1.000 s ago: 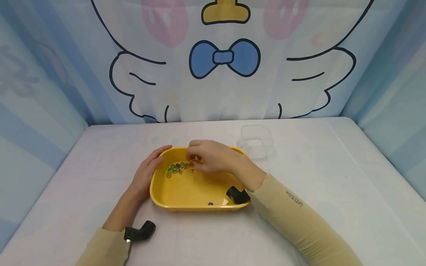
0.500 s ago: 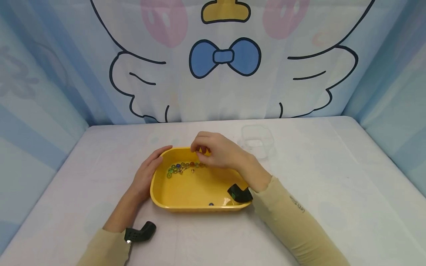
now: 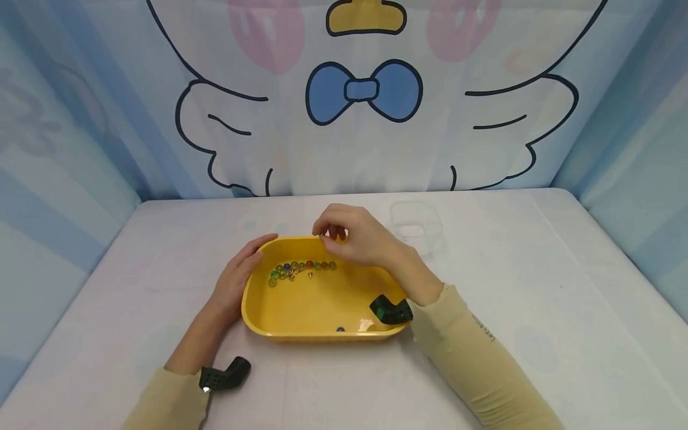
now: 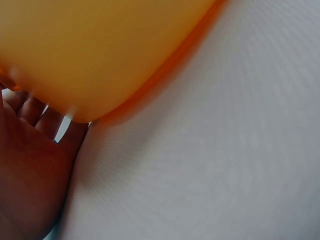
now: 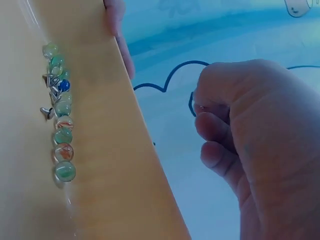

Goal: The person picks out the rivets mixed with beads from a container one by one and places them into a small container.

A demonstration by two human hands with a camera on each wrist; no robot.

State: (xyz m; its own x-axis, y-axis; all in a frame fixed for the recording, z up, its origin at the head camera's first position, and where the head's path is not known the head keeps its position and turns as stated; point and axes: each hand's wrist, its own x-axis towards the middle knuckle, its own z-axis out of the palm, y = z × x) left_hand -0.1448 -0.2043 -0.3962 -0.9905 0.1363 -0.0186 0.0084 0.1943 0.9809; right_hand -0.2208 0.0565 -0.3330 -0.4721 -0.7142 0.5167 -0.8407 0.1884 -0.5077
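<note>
A yellow tray (image 3: 322, 310) lies on the table with glass marbles (image 3: 317, 265) along its far side. Several small metal thumbtacks (image 5: 48, 113) lie among and beside the marbles. My left hand (image 3: 236, 283) holds the tray's left end, thumb at the rim and fingers along the outer wall. Above the far rim is my right hand (image 3: 357, 234), thumb and index finger pressed together, other fingers curled. A tiny glint shows between its fingertips in the right wrist view, seemingly a thumbtack (image 5: 202, 106), mostly hidden. One blue marble (image 3: 340, 329) sits at the tray's near side.
A clear plastic container (image 3: 416, 230) stands on the white table just behind and right of the tray. Each wrist carries a black camera (image 3: 391, 310). Printed curtains (image 3: 365, 155) enclose the table at the back and sides.
My right hand has risen from the marbles and moved back and slightly right, over the tray's far rim, uncovering the right end of the marble row. The left hand stays put.
</note>
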